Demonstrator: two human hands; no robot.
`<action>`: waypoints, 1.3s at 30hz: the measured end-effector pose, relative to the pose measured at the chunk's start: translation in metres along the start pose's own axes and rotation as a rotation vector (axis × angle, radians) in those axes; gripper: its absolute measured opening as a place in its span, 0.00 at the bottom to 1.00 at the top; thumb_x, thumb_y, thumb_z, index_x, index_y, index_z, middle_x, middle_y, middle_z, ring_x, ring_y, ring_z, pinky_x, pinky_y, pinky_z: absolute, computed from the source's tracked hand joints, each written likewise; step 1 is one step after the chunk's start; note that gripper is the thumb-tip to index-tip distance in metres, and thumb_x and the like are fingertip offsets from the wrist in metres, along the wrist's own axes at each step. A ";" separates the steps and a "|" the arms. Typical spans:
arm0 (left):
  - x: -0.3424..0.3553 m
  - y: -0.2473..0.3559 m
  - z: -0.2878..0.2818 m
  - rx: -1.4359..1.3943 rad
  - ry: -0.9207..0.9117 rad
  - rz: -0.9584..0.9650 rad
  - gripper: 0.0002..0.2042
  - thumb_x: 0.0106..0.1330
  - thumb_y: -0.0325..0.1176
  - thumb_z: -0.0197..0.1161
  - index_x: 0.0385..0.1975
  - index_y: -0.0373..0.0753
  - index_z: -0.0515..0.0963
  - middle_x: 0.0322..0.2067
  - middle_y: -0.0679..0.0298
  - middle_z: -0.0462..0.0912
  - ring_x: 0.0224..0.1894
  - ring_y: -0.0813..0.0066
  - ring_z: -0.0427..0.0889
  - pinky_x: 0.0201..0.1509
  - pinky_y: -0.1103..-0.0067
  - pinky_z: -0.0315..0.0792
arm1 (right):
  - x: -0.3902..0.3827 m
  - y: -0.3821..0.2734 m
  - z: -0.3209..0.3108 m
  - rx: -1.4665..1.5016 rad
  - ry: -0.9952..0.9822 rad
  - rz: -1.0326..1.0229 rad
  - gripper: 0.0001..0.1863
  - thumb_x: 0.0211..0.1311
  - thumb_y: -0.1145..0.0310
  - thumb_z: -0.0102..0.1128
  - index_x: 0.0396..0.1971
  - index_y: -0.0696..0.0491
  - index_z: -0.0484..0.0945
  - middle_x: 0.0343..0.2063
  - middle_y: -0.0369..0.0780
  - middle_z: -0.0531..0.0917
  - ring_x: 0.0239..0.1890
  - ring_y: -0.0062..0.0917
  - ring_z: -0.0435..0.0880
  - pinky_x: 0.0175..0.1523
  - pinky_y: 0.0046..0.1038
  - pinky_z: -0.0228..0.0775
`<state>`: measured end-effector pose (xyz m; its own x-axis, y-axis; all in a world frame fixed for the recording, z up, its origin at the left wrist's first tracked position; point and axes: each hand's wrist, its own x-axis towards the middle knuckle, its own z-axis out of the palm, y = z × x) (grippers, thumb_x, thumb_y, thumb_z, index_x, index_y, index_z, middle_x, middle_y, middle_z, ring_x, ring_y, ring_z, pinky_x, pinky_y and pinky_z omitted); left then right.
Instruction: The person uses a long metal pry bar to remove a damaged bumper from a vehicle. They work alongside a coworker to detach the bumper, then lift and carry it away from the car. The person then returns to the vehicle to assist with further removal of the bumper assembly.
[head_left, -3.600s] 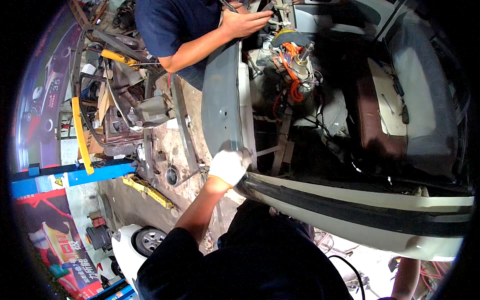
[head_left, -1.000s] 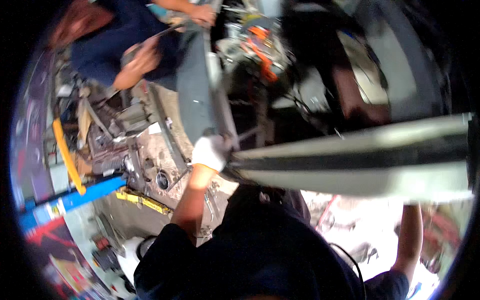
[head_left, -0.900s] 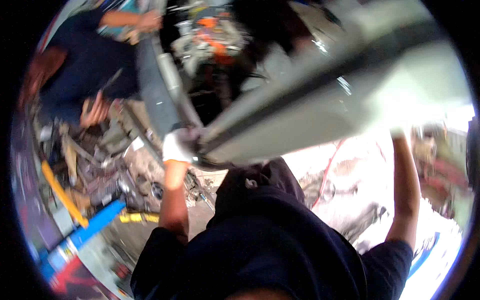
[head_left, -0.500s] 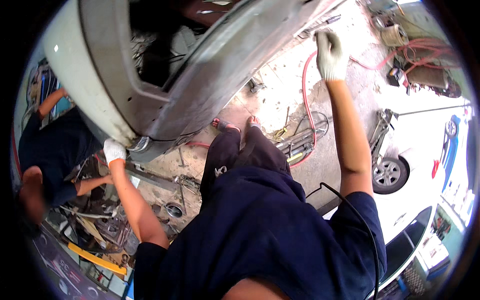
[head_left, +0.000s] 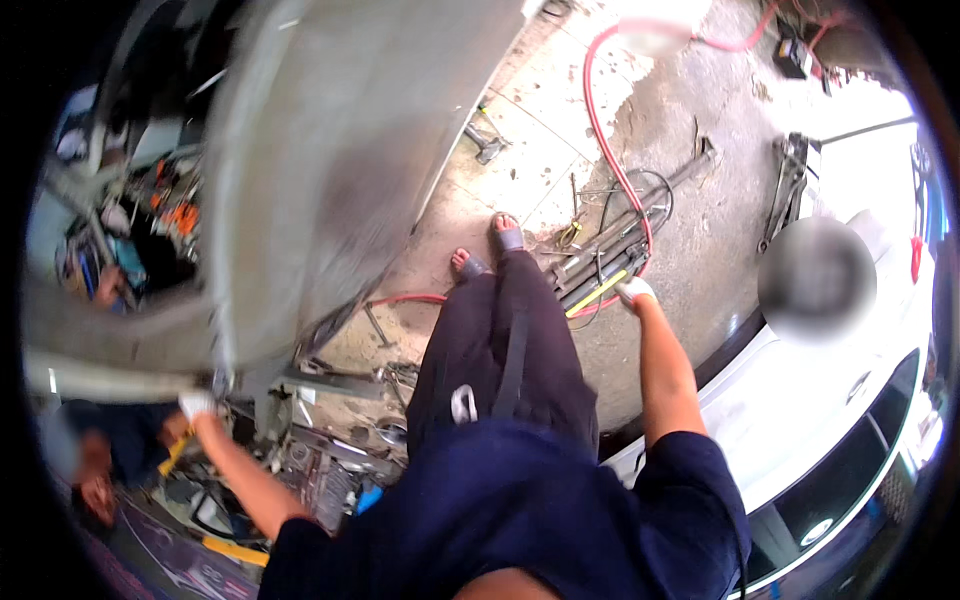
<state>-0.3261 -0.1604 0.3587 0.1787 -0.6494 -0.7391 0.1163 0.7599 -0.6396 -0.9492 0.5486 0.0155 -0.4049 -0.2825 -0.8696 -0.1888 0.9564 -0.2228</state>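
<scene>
My left hand (head_left: 197,404), in a white glove, is at the lower edge of a large grey car body panel (head_left: 340,150). Its fingers are too small and blurred to read, so whether they grip the edge is unclear. My right hand (head_left: 634,290), also gloved in white, hangs low at the end of a lowered arm. In the picture it overlaps the end of a yellow strip (head_left: 598,293) beside long metal bars (head_left: 625,235) on the floor; contact cannot be judged. The fingers of that hand do not show clearly.
A red hose (head_left: 597,110) loops across the floor around the bars. A hammer-like tool (head_left: 486,147) lies beyond my feet. At right stands a white car (head_left: 735,440). A co-worker (head_left: 135,440) is at lower left, among scattered parts and a yellow bar (head_left: 235,551).
My right hand has come down from the far end of the panel to beside my body. The view has shifted, and the grey panel now fills more of the upper left. My left hand appears lower.
</scene>
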 end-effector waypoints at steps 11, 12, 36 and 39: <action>-0.041 -0.001 -0.143 -1.118 0.543 -0.547 0.19 0.68 0.40 0.43 0.49 0.38 0.76 0.51 0.54 0.77 0.52 0.64 0.76 0.55 0.68 0.68 | 0.336 0.003 0.206 0.366 0.130 0.684 0.28 0.48 0.50 0.57 0.44 0.56 0.77 0.45 0.51 0.80 0.49 0.43 0.79 0.54 0.36 0.71; -0.048 -0.005 -0.150 -1.096 0.527 -0.558 0.19 0.68 0.41 0.43 0.48 0.38 0.76 0.50 0.53 0.77 0.52 0.64 0.76 0.55 0.67 0.68 | 0.333 0.003 0.203 0.319 0.109 0.724 0.26 0.49 0.53 0.57 0.45 0.55 0.74 0.45 0.51 0.80 0.49 0.41 0.80 0.52 0.36 0.72; -0.143 0.015 -0.071 -1.134 0.491 -0.511 0.25 0.65 0.51 0.46 0.41 0.32 0.78 0.45 0.44 0.78 0.46 0.54 0.79 0.53 0.66 0.71 | 0.147 -0.055 0.107 1.561 -0.249 0.165 0.15 0.57 0.55 0.63 0.33 0.51 0.75 0.28 0.34 0.79 0.27 0.22 0.75 0.32 0.26 0.69; -0.170 0.032 -0.072 -1.189 0.461 -0.508 0.26 0.65 0.52 0.46 0.41 0.31 0.79 0.44 0.43 0.78 0.46 0.53 0.79 0.52 0.65 0.71 | 0.000 -0.158 -0.010 0.739 -0.164 -0.519 0.18 0.64 0.57 0.52 0.20 0.54 0.74 0.13 0.35 0.74 0.16 0.22 0.72 0.24 0.30 0.64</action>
<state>-0.4227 -0.0282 0.4487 0.0037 -0.9745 -0.2245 -0.8705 0.1074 -0.4804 -0.9285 0.3964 0.0553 -0.2865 -0.7295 -0.6211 0.3320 0.5325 -0.7786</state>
